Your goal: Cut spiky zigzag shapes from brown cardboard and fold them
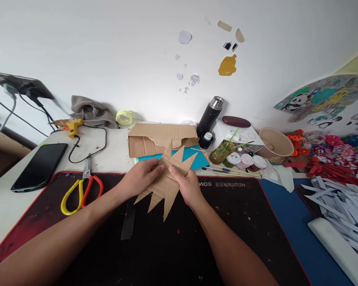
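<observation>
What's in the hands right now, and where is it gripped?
A spiky cardboard cutout, held from both sides: the left hand grips its left side, the right hand its right, with both thumbs on the face toward the camera.

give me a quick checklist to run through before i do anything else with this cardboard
1. Grip on the spiky cardboard piece: ok, the left hand and right hand both hold it, thumbs on top.
2. Scissors out of the hands: ok, they lie off to the left, handles on the dark mat.
3. Mat free of loose items: not ok, a dark flat strip lies on it too.
4. Yellow corded tool switched off: cannot tell, no switch or light is readable.
5. Underside of the cardboard: cannot tell, it faces away from the camera.
</observation>
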The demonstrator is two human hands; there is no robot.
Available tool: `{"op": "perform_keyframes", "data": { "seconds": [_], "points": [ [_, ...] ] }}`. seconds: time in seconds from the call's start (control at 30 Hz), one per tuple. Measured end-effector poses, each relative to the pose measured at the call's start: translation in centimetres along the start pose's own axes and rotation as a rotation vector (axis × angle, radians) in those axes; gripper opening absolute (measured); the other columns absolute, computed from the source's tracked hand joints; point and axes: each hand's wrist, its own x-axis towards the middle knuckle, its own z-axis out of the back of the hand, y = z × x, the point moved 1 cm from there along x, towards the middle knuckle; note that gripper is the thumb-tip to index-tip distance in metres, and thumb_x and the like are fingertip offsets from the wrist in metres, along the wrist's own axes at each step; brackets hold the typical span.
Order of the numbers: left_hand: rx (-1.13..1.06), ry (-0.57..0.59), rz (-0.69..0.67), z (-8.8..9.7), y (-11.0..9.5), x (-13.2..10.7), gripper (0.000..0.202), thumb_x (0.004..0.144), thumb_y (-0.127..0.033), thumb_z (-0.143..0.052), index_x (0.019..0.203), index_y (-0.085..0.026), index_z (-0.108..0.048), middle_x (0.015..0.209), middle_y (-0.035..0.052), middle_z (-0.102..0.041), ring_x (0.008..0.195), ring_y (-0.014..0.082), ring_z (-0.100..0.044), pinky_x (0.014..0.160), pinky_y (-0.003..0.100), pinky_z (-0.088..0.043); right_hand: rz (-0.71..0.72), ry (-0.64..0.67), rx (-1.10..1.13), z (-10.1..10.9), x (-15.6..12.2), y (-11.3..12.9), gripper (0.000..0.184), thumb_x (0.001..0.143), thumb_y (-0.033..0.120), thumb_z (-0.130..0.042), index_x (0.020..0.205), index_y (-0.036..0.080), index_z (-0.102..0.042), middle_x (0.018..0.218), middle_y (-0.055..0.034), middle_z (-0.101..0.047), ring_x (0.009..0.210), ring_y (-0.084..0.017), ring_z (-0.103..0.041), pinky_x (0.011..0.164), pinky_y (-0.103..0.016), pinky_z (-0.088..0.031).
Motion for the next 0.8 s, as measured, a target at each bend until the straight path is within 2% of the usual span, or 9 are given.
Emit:
{"op": "perform_keyframes", "data": {
  "seconds": [0.27,0.33,0.43,0.57,0.67,0.8],
  "points": [
    [0.104,-0.102,-0.006,-1.1,0.3,-0.2,0.041,0.101,-0.055,-0.045,0.071,-0.026,-0.041,0.063,-0.0019,-0.051,0.06,0.0194,-0.047,0.062,0.035,-0.031,0.065,-0.085,-0.173,0.1,0.3,0.0,0.028,0.085,0.048,-0.082,0.1,0.024,-0.084,0.115,-0.0106,-0.085,0.116,-0.036,-0.077,0.103,-0.049,-0.059],
    [0.076,-0.084,0.016,-0.9,0.3,-0.1,0.044,0.101,-0.058,-0.046,0.071,-0.026,-0.043,0.063,-0.0018,-0.051,0.061,0.0191,-0.047,0.062,0.035,-0.032,0.054,-0.081,-0.168,-0.1,0.2,0.0,0.028,0.086,0.048,-0.082,0.101,0.024,-0.084,0.116,-0.0105,-0.085,0.116,-0.036,-0.077,0.103,-0.049,-0.059],
    [-0.061,-0.003,0.055,-0.1,0.3,0.1,0.051,0.102,-0.066,-0.043,0.071,-0.025,-0.047,0.065,-0.0021,-0.05,0.064,0.0184,-0.046,0.062,0.033,-0.035,0.007,0.016,-0.109,-0.5,-0.3,0.0,0.033,0.085,0.05,-0.083,0.107,0.025,-0.084,0.119,-0.0095,-0.084,0.118,-0.035,-0.077,0.103,-0.05,-0.059],
    [-0.069,-0.042,0.041,0.7,0.5,0.3,0.055,0.102,-0.069,-0.045,0.07,-0.024,-0.043,0.067,-0.0025,-0.049,0.065,0.0177,-0.046,0.063,0.033,-0.036,-0.028,0.122,-0.04,-0.9,-0.7,-0.1,0.039,0.086,0.055,-0.084,0.112,0.025,-0.083,0.122,-0.009,-0.083,0.122,-0.035,-0.075,0.106,-0.049,-0.058],
    [-0.06,-0.063,0.025,0.5,0.3,0.1,0.054,0.103,-0.068,-0.043,0.071,-0.025,-0.042,0.066,-0.0024,-0.049,0.065,0.0181,-0.047,0.063,0.034,-0.036,-0.003,0.103,-0.02,-0.6,-0.4,-0.2,0.041,0.091,0.06,-0.078,0.109,0.023,-0.082,0.116,-0.0094,-0.083,0.117,-0.034,-0.076,0.106,-0.047,-0.057],
    [-0.042,-0.035,0.01,0.1,-0.1,-0.2,0.049,0.102,-0.065,-0.042,0.073,-0.025,-0.044,0.068,-0.001,-0.054,0.067,0.0197,-0.051,0.065,0.035,-0.039,0.013,-0.002,-0.031,0.0,0.0,-0.2,0.042,0.09,0.061,-0.079,0.101,0.02,-0.081,0.103,-0.0101,-0.082,0.1,-0.032,-0.076,0.094,-0.044,-0.06]
  ]
}}
